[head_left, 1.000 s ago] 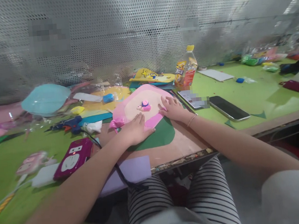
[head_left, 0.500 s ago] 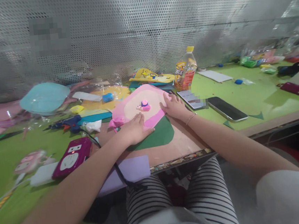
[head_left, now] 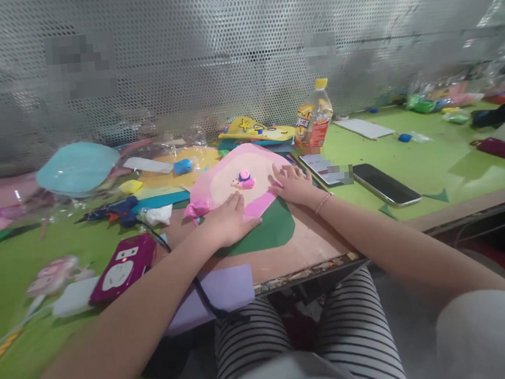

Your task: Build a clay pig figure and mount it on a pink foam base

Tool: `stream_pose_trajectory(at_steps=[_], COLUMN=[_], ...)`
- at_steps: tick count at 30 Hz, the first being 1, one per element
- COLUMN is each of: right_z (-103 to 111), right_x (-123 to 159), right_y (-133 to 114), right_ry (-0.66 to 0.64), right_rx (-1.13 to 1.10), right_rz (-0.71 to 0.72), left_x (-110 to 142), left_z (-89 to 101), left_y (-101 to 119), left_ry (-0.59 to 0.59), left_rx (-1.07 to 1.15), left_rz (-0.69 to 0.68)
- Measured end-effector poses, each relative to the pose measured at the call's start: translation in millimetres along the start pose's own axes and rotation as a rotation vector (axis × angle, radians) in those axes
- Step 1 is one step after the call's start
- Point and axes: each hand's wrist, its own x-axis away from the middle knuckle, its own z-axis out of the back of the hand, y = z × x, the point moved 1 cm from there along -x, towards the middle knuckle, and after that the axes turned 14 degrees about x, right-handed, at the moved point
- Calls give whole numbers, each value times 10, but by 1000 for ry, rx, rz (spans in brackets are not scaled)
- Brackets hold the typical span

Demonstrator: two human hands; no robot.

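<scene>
My left hand [head_left: 230, 221] lies flat with fingers stretched out over the lower left of a layered pink and cream foam piece [head_left: 220, 177]. On the right edge of that piece rests my right hand [head_left: 293, 185], its fingers spread. A small pink and blue clay snail [head_left: 246, 180] sits on the cream middle, between the hands. Under the pink piece, a dark green sheet [head_left: 273, 229] sticks out toward me. By my left wrist is a pink wrapped lump [head_left: 197, 208].
Left of my arm are a blue glue gun [head_left: 124, 209] and a magenta power box [head_left: 124, 265]. A drink bottle [head_left: 315, 119] stands behind my right hand, with a phone [head_left: 386, 183] to the right. A light blue rounded sheet [head_left: 78, 166] lies far left.
My right hand has shifted slightly left and down along the pink piece's edge. My left hand stays in the same place on it.
</scene>
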Motion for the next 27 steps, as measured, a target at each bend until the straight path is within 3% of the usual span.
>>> stream_pose_trajectory(at_steps=[8,17,27], right_z=[32,35,25], right_x=[-3,-124,-78], right_y=[77,76,5], right_ry=[-43,135,35], right_rx=[0,-97,-39], right_rz=[-43,-140,-87], left_x=[-31,16,1], left_z=[-24,38,9], left_y=[-37,15,0], left_ry=[19,-15,4], left_rx=[-18,2,0], left_rz=[-23,-13,-16])
